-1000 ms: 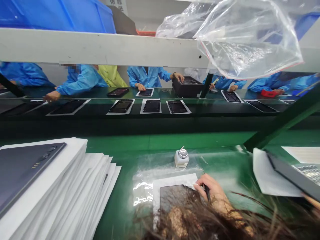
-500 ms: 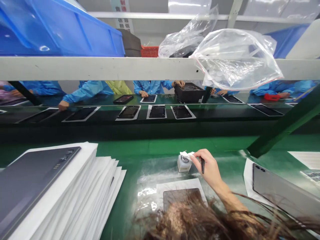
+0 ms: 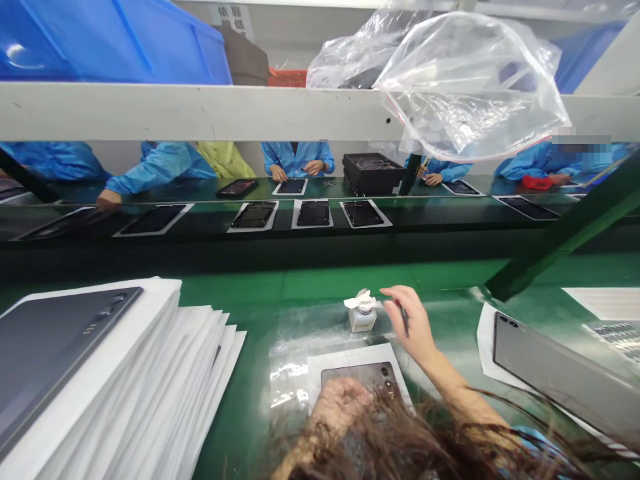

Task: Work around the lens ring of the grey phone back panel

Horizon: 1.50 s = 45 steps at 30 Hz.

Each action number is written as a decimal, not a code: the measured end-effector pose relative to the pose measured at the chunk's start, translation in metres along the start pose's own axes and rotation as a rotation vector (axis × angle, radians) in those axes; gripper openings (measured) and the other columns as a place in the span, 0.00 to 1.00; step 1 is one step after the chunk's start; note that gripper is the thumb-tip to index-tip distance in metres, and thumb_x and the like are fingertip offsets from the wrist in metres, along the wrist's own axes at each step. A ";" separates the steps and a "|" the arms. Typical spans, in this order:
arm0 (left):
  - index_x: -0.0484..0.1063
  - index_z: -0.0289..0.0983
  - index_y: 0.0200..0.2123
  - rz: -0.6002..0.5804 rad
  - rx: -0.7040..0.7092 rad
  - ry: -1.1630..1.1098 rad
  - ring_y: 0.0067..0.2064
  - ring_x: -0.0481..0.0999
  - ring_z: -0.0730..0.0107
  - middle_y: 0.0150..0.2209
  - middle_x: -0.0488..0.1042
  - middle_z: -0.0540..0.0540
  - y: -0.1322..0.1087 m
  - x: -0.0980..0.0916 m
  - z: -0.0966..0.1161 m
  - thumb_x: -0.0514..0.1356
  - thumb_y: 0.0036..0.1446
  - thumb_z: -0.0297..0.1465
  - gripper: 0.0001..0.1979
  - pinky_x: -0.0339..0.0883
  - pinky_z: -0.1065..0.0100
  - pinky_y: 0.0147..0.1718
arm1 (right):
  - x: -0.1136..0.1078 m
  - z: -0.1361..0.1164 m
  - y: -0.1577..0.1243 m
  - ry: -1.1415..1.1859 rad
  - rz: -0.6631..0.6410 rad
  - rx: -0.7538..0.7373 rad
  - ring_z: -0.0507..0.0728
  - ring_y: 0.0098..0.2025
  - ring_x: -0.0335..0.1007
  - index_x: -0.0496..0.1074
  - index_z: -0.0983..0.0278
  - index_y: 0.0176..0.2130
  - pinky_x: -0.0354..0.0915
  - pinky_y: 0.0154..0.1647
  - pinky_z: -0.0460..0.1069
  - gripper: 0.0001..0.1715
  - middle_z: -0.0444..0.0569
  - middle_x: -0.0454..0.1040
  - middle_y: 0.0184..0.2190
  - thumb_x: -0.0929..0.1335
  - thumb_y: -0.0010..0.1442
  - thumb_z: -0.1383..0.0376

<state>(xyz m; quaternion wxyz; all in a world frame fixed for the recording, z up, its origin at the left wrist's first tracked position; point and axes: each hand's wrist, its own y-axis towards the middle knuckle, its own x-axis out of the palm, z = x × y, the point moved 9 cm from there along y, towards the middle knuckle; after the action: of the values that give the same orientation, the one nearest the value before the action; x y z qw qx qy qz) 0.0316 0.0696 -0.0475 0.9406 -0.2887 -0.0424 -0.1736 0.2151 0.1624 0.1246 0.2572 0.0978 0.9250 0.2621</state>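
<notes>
My right hand (image 3: 409,321) hovers just right of a small white bottle (image 3: 363,320). A thin dark tool is pinched in its fingers, and its index finger reaches toward the crumpled white wipe (image 3: 361,301) lying on the bottle's cap. My left hand (image 3: 341,404) rests on a grey tablet (image 3: 367,375), back side up, which lies on a white sheet over clear plastic film. Loose hair in front of the camera hides the left hand's fingers.
A grey tablet (image 3: 60,340) tops a fanned stack of white sheets (image 3: 165,373) at left. Another grey tablet (image 3: 550,370) lies at right beside a green strut (image 3: 565,233). Beyond, a conveyor (image 3: 440,223) carries tablets past people in blue coats. A shelf beam (image 3: 200,110) holds a plastic bag (image 3: 470,87).
My right hand rose from the tablet to the bottle and pressed the wipe on its cap; the wipe now sits there. My left hand has come into view on the tablet.
</notes>
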 end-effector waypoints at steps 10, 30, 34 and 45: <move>0.71 0.38 0.23 0.025 -0.026 -0.011 0.17 0.69 0.72 0.25 0.80 0.42 -0.007 -0.003 0.018 0.69 0.37 0.53 0.24 0.56 0.70 0.17 | -0.013 0.071 -0.128 0.629 -0.233 0.629 0.63 0.28 0.76 0.79 0.52 0.34 0.74 0.30 0.60 0.31 0.50 0.77 0.34 0.60 0.70 0.37; 0.81 0.32 0.34 -0.065 0.063 0.013 0.25 0.73 0.75 0.28 0.81 0.45 -0.017 -0.001 0.021 0.71 0.56 0.45 0.20 0.70 0.73 0.27 | 0.001 0.041 -0.138 0.591 -0.443 0.655 0.57 0.34 0.78 0.79 0.58 0.29 0.69 0.39 0.52 0.15 0.45 0.83 0.31 0.82 0.52 0.54; 0.81 0.32 0.34 -0.070 0.063 0.011 0.25 0.74 0.74 0.29 0.82 0.44 -0.016 -0.002 0.016 0.72 0.55 0.48 0.22 0.71 0.72 0.27 | 0.001 0.041 -0.137 0.591 -0.428 0.664 0.57 0.33 0.77 0.80 0.58 0.27 0.69 0.37 0.52 0.15 0.45 0.83 0.29 0.83 0.51 0.54; 0.80 0.35 0.32 -0.019 0.019 0.088 0.23 0.74 0.71 0.30 0.83 0.41 -0.015 -0.004 0.016 0.71 0.49 0.54 0.25 0.67 0.71 0.24 | -0.003 0.035 -0.130 0.596 -0.391 0.583 0.56 0.31 0.77 0.79 0.56 0.27 0.68 0.34 0.50 0.13 0.44 0.82 0.28 0.83 0.52 0.56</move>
<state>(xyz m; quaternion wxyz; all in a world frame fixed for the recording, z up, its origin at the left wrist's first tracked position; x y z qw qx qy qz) 0.0229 0.0685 -0.0271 0.9425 -0.2715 -0.0054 -0.1947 0.2302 0.0666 0.0310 -0.0137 -0.0898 0.9948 -0.0459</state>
